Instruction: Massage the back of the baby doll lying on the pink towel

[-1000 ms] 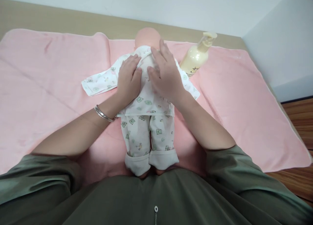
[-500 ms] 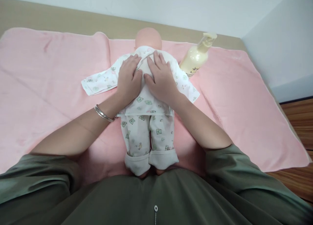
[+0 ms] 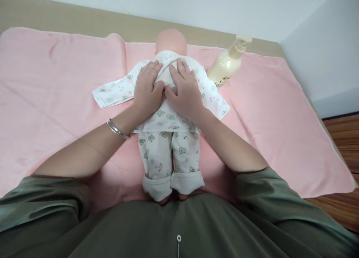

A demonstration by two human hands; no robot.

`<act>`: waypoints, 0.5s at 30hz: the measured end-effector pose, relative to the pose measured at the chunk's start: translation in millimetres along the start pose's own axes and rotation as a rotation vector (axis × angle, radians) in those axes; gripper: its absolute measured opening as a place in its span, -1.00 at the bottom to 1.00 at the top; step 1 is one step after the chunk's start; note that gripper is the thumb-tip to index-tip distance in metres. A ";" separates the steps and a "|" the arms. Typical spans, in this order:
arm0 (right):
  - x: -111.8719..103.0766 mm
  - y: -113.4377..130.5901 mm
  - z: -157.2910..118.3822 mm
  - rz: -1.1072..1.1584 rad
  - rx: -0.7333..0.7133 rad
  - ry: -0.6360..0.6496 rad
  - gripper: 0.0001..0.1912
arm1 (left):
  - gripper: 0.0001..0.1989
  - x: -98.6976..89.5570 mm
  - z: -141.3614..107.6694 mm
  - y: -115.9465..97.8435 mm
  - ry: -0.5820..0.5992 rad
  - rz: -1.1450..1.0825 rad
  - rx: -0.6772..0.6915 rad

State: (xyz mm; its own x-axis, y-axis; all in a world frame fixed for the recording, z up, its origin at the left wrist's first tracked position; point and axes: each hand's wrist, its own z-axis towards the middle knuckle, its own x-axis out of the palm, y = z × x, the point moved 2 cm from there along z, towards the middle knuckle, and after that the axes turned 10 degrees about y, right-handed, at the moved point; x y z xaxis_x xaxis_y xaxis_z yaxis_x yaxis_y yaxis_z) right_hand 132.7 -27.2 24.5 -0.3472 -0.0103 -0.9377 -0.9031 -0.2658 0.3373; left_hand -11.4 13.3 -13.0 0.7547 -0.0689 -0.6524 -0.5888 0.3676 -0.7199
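Note:
A baby doll (image 3: pixel 171 41) lies stretched out in front of me, the back of its head at the far end and its feet close to my body. It wears a white printed top (image 3: pixel 168 117) and matching trousers (image 3: pixel 157 149) with rolled-up cuffs. My left hand (image 3: pixel 149 86) rests open and flat on the left side of the doll's upper back. On the right side of the back lies my right hand (image 3: pixel 185 88), also open, fingers pointing up toward the neck. The two thumbs nearly meet in the middle, and the cloth is creased between the hands.
A pink blanket (image 3: pixel 64 71) covers the table (image 3: pixel 84 20) under the doll. A cream pump bottle (image 3: pixel 226 65) stands just beyond the doll's right-hand sleeve. White walls (image 3: pixel 174 5) rise behind, and brown wood (image 3: pixel 340 134) shows at the right.
My thumbs have drawn slightly closer together, bunching the top between them. Both hands stay on the doll's back; the view has shifted a little.

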 end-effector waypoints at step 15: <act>-9.3 8.8 -5.7 -0.016 0.058 0.050 -0.34 | -0.51 -1.0 -2.2 1.4 -0.049 -0.068 0.010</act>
State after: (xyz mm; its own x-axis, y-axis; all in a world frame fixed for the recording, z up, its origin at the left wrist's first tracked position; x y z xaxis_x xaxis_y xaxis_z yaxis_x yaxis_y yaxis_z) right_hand 129.4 -35.0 35.7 -0.3206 -0.0546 -0.9456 -0.9222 -0.2101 0.3248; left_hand -13.6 11.9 -13.8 0.8065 -0.0488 -0.5893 -0.5327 0.3724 -0.7599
